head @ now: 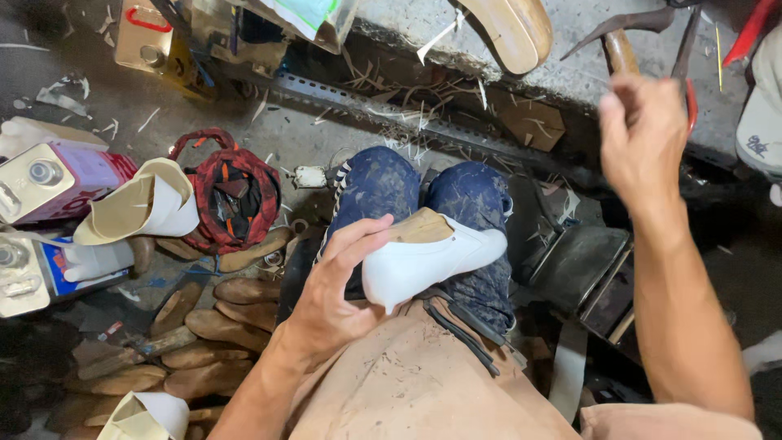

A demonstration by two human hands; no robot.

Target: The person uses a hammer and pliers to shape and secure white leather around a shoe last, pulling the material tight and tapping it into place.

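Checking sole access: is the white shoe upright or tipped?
Tipped: the white leather shoe lies sideways on the knees, tan sole facing up.

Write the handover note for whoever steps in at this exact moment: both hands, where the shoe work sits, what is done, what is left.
Left hand: grips the white shoe upper on its last, sole side up, resting on the knees.
Right hand: raised at the workbench edge, closed round a wooden tool handle; the tool's head is partly out of frame.
Around: wooden lasts piled on the floor to the left, a red bag, glue cans.
Done: upper is pulled over the last.
Left: bare bottom has no sole attached yet.
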